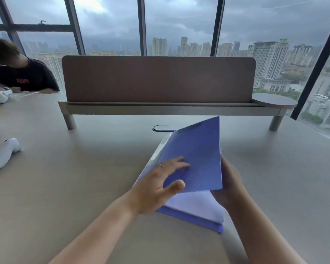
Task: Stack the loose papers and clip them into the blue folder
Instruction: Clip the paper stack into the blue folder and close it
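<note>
Blue folder lies on the desk in front of the person, half open — front cover raised at a slant, back cover flat on the desk. White papers sit inside on the back cover, stacked, edges showing at the near right corner.

Left hand rests on top of the raised cover, fingers spread and mostly straight, thumb out at the cover's near edge; grip released, just pressing flat. A ring shows on one finger. Right hand is at the cover's right edge, fingers going behind it, thumb side toward the camera — grip grasping the cover edge, though the fingertips are hidden.

White controller lies well apart at the desk's left edge. A brown divider panel stands on a low shelf across the far side of the desk, with a round side tray at its right end. A cable slot sits just beyond the folder. Another person in a black shirt sits at far left. Windows behind show city towers and grey sky.
</note>
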`<state>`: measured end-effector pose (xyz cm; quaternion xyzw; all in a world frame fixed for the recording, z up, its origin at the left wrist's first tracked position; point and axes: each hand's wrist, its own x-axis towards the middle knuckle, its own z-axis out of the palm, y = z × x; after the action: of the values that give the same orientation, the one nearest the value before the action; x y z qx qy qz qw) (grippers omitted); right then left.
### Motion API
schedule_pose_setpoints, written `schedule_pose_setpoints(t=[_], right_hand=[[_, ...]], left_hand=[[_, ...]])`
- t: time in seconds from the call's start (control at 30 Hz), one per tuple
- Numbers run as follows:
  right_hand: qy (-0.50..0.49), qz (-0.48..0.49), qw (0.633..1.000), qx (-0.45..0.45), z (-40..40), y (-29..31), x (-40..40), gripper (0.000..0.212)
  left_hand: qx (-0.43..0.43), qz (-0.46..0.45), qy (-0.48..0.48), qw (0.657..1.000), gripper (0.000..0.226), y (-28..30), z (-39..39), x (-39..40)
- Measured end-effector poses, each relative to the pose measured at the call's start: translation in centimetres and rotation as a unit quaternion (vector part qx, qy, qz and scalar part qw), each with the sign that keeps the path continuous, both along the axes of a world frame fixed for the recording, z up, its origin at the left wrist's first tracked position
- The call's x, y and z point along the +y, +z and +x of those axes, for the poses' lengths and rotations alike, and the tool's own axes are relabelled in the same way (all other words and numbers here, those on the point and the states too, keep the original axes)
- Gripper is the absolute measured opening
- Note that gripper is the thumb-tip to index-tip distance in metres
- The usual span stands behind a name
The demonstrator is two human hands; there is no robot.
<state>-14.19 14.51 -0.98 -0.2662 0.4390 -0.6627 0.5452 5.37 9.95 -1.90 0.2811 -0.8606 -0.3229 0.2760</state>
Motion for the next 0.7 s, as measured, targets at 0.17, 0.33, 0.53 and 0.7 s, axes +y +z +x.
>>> schedule_pose_setpoints(t=[0.17,0.33,0.53,0.7], right_hand=[[0.001,0.099,0.995,-0.025,-2.7,-1.2,-0.5,0.066],[-0.084,0.143,0.977,0.134,-4.0,-2.6,-2.3,0.021],[-0.132,0.163,0.881,0.425,-3.7,-3.0,-2.5,0.034],[-0.117,0.208,0.658,0.714,-2.1,-3.0,-2.1,0.066]], left_hand=[[-0.175,0.001,-0.026,0.984,0.058,-1.1,-0.6,-0.4],[-0.273,-0.066,0.056,0.958,0.06,-2.0,-0.8,-1.1],[-0.286,-0.054,0.209,0.933,0.077,-2.3,0.0,-2.1],[-0.24,-0.015,0.255,0.936,0.081,-2.1,-0.1,-1.4]])
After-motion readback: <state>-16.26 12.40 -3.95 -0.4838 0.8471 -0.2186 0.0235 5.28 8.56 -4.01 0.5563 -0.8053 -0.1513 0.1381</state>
